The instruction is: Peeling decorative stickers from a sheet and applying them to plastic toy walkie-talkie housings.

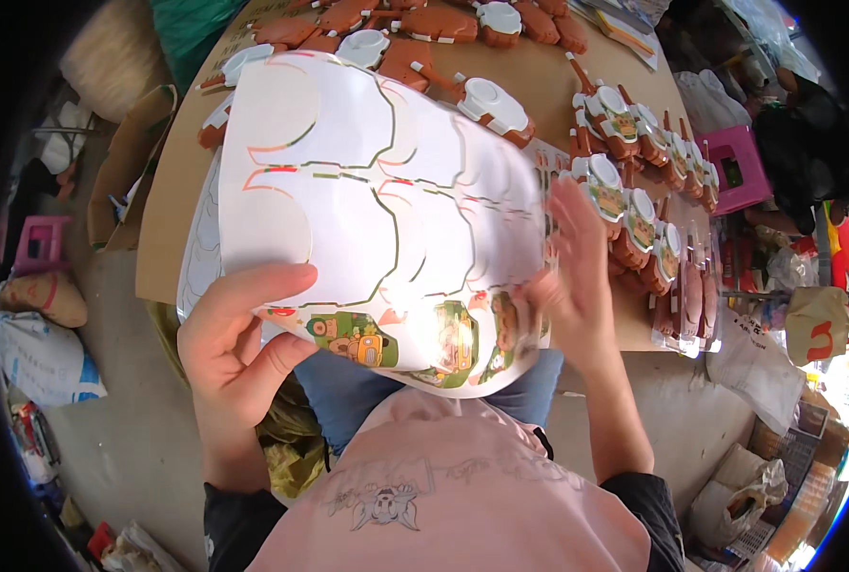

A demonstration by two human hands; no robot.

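Sticker sheet (pixel 348 229) between hands (pixel 229 334) (pixel 582 286), left pinching corner.

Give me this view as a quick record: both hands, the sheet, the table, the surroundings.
Left hand: pinching the sticker sheet at its lower left
Right hand: at the sheet's right edge, blurred; grip unclear
Sheet state: curved; mostly white outlined shapes, printed pictures along the near edge
Table: brown-and-white pieces, several at right bearing pictures
Surroundings: pink stool right of table

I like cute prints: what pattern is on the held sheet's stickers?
The stickers are green with brown cartoon animals, best seen in the head view.
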